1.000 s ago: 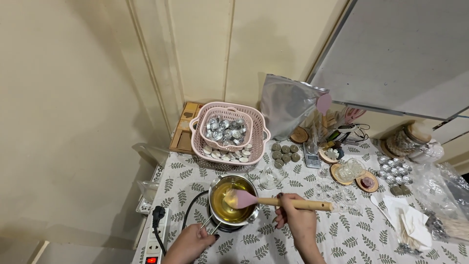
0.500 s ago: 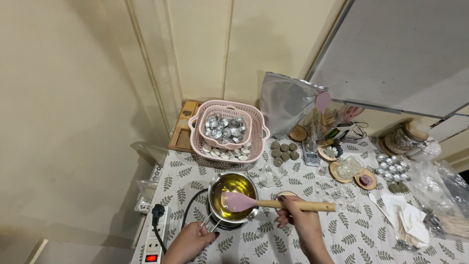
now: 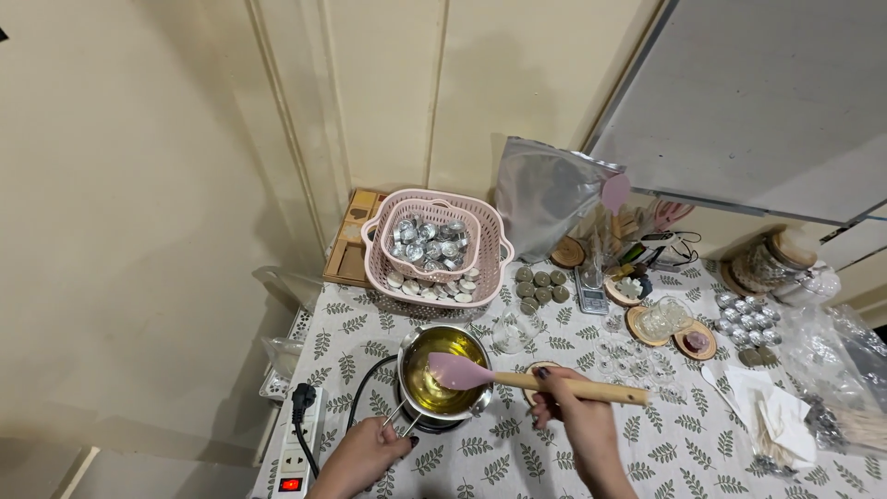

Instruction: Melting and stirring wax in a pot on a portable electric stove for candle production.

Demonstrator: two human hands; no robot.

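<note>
A small steel pot (image 3: 413,345) of yellow liquid stands on a black heater near the table's front left. My right hand (image 3: 571,413) grips the wooden handle of a pink silicone spatula (image 3: 457,371), whose blade is lifted just above the liquid. My left hand (image 3: 365,455) is closed around the pot's thin wire handle at its lower left.
Behind the pot stand nested pink baskets (image 3: 492,242) holding several metal tealight cups. A silver foil bag (image 3: 545,199), green wax discs (image 3: 540,286), a small scale, glass cups, wooden coasters and wicks fill the right side. A power strip (image 3: 297,442) lies at the front left edge.
The spatula blade has lifted out of the yellow liquid and now hovers over the pot. My right hand shifted slightly right. My left hand stays on the handle.
</note>
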